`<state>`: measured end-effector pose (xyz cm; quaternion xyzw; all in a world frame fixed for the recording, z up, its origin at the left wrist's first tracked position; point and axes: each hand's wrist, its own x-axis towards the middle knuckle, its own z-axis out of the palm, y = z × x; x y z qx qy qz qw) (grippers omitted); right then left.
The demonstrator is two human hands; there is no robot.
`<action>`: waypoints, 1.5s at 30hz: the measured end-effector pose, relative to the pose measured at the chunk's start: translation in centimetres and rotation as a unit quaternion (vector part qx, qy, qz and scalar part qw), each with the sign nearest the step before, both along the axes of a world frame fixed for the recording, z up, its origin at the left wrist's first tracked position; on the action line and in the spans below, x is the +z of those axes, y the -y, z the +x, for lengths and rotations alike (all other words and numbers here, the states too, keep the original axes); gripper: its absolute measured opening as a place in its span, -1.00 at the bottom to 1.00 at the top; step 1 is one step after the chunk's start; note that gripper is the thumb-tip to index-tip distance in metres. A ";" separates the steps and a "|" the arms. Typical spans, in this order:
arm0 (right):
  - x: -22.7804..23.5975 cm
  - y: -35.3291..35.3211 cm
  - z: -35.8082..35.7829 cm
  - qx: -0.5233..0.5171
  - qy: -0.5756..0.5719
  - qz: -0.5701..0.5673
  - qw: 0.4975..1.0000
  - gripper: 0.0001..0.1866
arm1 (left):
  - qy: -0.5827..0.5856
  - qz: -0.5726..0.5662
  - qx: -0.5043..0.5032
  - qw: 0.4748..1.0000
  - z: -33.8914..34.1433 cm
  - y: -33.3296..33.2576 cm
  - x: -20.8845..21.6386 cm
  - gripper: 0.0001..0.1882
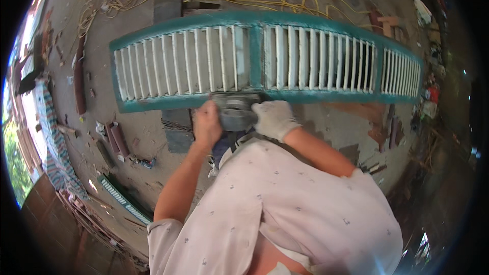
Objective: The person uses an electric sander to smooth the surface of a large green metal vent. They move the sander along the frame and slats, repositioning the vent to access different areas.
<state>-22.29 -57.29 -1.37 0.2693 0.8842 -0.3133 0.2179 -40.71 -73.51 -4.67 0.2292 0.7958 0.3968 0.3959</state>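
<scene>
A long louvered shutter [257, 56] with a green frame and whitish slats lies across in front of me. Against its near rail, left of the middle, sits a dark grey, boxy handheld power tool [235, 111], slightly blurred; its exact kind is unclear. My bare left hand [206, 125] grips the tool's left side. On the other side, my right hand [275, 119], in a whitish work glove, is closed around its right end. The tool's underside and the rail beneath it are hidden.
Yellow cable [300, 2] lies in loops on the floor beyond the shutter. Dark boards [168, 0] show beneath it at the far side. To the left are brown rolls [118, 137], a striped cloth [51, 132] and another green louvered piece [122, 198]. Clutter lines the right.
</scene>
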 end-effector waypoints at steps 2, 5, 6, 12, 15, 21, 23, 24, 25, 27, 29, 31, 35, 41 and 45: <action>0.8 -1.7 2.7 -0.008 0.042 0.013 0.999 -0.73 | -0.005 0.002 -0.026 1.000 3.0 -1.5 -1.2 -0.50; 1.1 -3.9 6.7 -0.036 0.097 0.027 0.994 -0.67 | 0.022 -0.012 -0.061 0.998 6.9 -4.8 0.1 -0.49; 1.1 -4.4 7.9 -0.050 0.113 0.032 0.992 -0.65 | 0.033 -0.028 -0.079 0.996 7.6 -6.1 0.8 -0.51; 1.3 -5.7 10.0 -0.052 0.104 0.036 0.993 -0.70 | -0.001 -0.002 -0.126 0.992 9.7 -7.1 -0.1 -0.53; 0.5 -4.0 7.5 -0.028 0.083 0.037 0.995 -0.70 | -0.200 0.091 -0.138 0.966 7.9 -3.1 -3.8 -0.52; -0.3 -1.2 3.5 -0.027 0.025 -0.006 0.999 -0.75 | -0.001 0.027 -0.014 1.000 3.8 0.0 -2.3 -0.48; 0.1 -1.4 4.1 -0.034 0.045 -0.004 0.998 -0.75 | 0.010 0.021 -0.032 0.999 4.5 -0.5 -1.9 -0.46; 0.6 -2.3 5.3 -0.029 0.063 0.002 0.998 -0.75 | 0.039 0.009 -0.025 0.999 6.0 -1.2 -1.7 -0.45; 1.1 -3.2 6.8 -0.025 0.083 0.008 0.996 -0.76 | 0.029 -0.009 -0.045 0.999 7.4 -2.5 -0.8 -0.44; 0.8 -4.7 10.7 -0.041 0.085 0.049 0.994 -0.76 | 0.083 -0.037 -0.059 0.994 10.6 -5.2 -0.5 -0.43; -0.1 -6.0 15.1 -0.049 0.060 0.093 0.993 -0.73 | 0.104 -0.031 -0.123 0.986 12.4 -8.1 0.5 -0.45; 1.7 -7.4 14.4 -0.046 0.141 0.074 0.986 -0.71 | 0.117 -0.027 -0.131 0.984 13.3 -9.1 0.1 -0.46; 1.6 -7.0 10.4 0.005 0.143 0.061 0.988 -0.69 | 0.081 0.008 -0.064 0.995 11.2 -7.0 -0.1 -0.47; 1.2 -0.8 -2.7 0.072 0.138 0.018 0.988 -0.70 | 0.055 -0.035 0.137 0.988 2.0 0.6 -0.8 -0.49; 0.7 4.3 -11.2 0.079 0.091 0.006 0.993 -0.62 | -0.028 -0.009 0.260 0.965 -3.7 4.5 1.0 -0.42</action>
